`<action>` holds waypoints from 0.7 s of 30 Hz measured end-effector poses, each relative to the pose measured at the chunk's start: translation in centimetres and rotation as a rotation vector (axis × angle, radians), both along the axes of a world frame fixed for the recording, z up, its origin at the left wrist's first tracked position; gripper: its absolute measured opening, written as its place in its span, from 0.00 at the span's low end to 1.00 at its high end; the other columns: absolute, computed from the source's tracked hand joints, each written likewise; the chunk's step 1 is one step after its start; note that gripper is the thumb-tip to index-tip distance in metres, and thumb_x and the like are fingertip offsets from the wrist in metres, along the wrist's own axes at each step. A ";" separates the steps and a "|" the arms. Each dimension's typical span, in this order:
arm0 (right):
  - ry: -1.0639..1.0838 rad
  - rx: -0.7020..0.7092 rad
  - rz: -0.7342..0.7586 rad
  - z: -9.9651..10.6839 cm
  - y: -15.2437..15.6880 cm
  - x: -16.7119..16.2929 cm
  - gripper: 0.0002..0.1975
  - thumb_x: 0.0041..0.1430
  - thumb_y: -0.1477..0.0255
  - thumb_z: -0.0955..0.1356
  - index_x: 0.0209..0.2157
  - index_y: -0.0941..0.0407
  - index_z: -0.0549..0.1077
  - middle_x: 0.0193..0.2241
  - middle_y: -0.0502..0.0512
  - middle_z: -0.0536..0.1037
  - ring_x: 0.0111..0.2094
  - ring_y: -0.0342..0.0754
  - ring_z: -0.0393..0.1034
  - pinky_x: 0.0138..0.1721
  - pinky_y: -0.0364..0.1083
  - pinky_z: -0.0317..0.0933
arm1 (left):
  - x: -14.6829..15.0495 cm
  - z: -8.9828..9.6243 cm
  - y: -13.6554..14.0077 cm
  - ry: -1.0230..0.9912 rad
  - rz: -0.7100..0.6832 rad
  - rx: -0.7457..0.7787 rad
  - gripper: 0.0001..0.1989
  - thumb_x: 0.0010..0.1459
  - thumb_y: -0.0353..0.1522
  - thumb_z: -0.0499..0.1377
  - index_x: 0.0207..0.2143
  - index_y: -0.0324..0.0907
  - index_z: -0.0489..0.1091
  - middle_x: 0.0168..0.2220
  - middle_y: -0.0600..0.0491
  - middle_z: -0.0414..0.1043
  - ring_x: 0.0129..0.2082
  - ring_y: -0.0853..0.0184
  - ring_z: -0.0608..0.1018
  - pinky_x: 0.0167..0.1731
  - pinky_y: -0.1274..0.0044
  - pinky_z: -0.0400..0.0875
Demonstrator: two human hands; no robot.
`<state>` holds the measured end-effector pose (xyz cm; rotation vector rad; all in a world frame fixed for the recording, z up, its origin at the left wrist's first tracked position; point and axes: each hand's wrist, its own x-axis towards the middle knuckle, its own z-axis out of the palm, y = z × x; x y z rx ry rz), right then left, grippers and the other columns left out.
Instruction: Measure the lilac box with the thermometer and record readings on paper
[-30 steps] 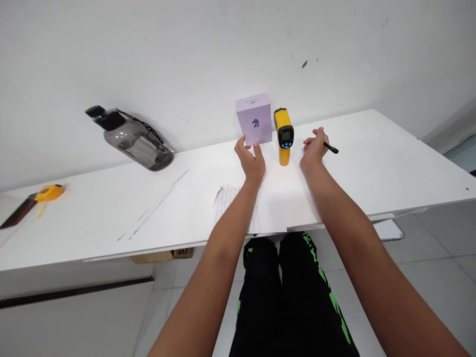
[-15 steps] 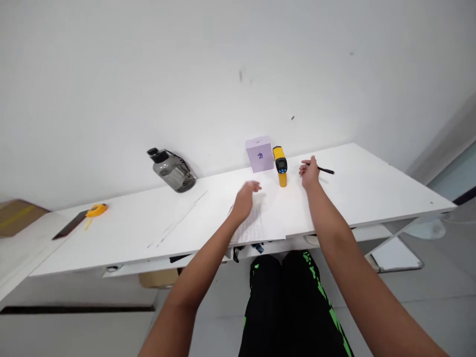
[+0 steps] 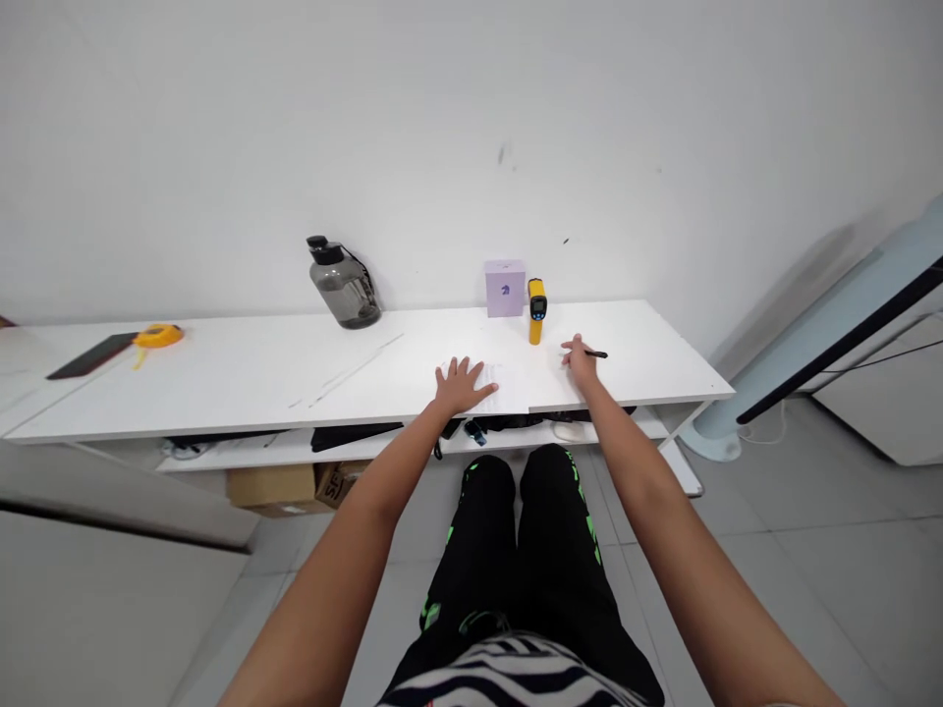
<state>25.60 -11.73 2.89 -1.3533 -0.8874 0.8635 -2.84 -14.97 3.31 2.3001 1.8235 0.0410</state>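
Observation:
My left hand (image 3: pixel 461 386) lies with its fingers spread on a sheet of paper (image 3: pixel 487 377), which bears faint lines of writing. My right hand (image 3: pixel 582 363) is closed around a black pen (image 3: pixel 598 354), held above the white tabletop to the right of the paper. Just beyond the hands stands a yellow and black infrared thermometer (image 3: pixel 536 309), upright. Beside it, against the wall, is a small lilac box (image 3: pixel 505 290) with a dark emblem.
A grey water bottle (image 3: pixel 345 287) leans left of the box. Farther left lie a yellow tape measure (image 3: pixel 157 336) and a dark flat object (image 3: pixel 92 355). Under the white table (image 3: pixel 243 378) a shelf holds dark items, and cardboard boxes (image 3: pixel 272 486) sit on the floor.
My left hand came down and spread flat on the paper. My right hand, still with the pen, is lower and nearer the table's front. The camera view shifted.

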 end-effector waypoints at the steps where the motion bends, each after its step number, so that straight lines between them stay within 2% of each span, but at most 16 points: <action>1: -0.049 -0.002 -0.022 0.1 -0.1 -1.1 0.29 0.61 0.43 0.61 0.30 0.55 0.73 0.18 0.48 0.68 0.22 0.43 0.61 0.26 0.42 0.57 | 0.0 0.0 0.0 0.000 0.007 -0.005 0.48 0.60 0.64 0.39 0.74 0.49 0.46 0.77 0.44 0.35 0.76 0.43 0.39 0.68 0.44 0.35; 4: -0.180 0.058 0.139 0.4 0.0 -5.1 0.29 0.65 0.48 0.55 0.36 0.56 0.74 0.28 0.53 0.74 0.25 0.44 0.63 0.30 0.44 0.61 | 0.1 0.1 0.0 0.009 0.014 -0.005 0.48 0.59 0.64 0.39 0.74 0.49 0.46 0.77 0.44 0.35 0.76 0.45 0.39 0.68 0.44 0.35; 7: -0.243 0.109 0.269 0.3 0.2 -8.5 0.23 0.63 0.54 0.56 0.34 0.54 0.74 0.34 0.54 0.76 0.32 0.46 0.67 0.37 0.46 0.64 | 0.2 0.1 -0.2 0.018 0.007 0.000 0.49 0.59 0.64 0.39 0.74 0.48 0.46 0.77 0.44 0.36 0.76 0.47 0.40 0.69 0.46 0.35; 10: -0.304 0.134 0.402 -0.1 -0.1 -9.9 0.19 0.60 0.56 0.61 0.28 0.53 0.75 0.36 0.54 0.78 0.42 0.50 0.70 0.48 0.48 0.62 | 0.1 0.0 -0.7 0.018 -0.012 -0.004 0.50 0.59 0.65 0.39 0.74 0.47 0.46 0.77 0.43 0.35 0.76 0.48 0.41 0.69 0.48 0.35; 13: -0.341 0.113 0.517 -0.7 -0.6 -9.7 0.22 0.61 0.54 0.60 0.30 0.53 0.78 0.40 0.55 0.79 0.42 0.51 0.70 0.51 0.51 0.61 | -0.1 -0.2 -1.3 0.006 -0.058 0.005 0.49 0.59 0.64 0.39 0.74 0.47 0.46 0.77 0.42 0.34 0.76 0.50 0.41 0.70 0.50 0.33; 15: -0.324 0.081 0.489 -0.9 -1.0 -9.4 0.22 0.61 0.55 0.60 0.37 0.53 0.79 0.39 0.55 0.79 0.40 0.51 0.70 0.48 0.51 0.62 | -0.1 -0.2 -1.7 -0.006 -0.072 0.009 0.49 0.60 0.64 0.39 0.74 0.46 0.46 0.76 0.42 0.34 0.76 0.51 0.41 0.70 0.51 0.33; 17: -0.329 0.053 0.414 -1.0 -1.1 -9.2 0.20 0.60 0.56 0.61 0.41 0.52 0.78 0.32 0.53 0.78 0.37 0.51 0.70 0.45 0.50 0.63 | -0.2 -0.2 -1.9 -0.017 -0.071 0.003 0.49 0.60 0.64 0.40 0.74 0.46 0.47 0.76 0.42 0.34 0.76 0.51 0.41 0.70 0.51 0.33; 21: -0.402 0.036 0.384 -0.9 -0.7 -9.3 0.18 0.58 0.55 0.64 0.25 0.53 0.74 0.23 0.52 0.74 0.31 0.50 0.68 0.39 0.49 0.62 | -0.2 -0.2 -2.0 -0.036 -0.068 0.003 0.49 0.60 0.64 0.40 0.74 0.46 0.47 0.76 0.42 0.34 0.76 0.51 0.41 0.71 0.51 0.33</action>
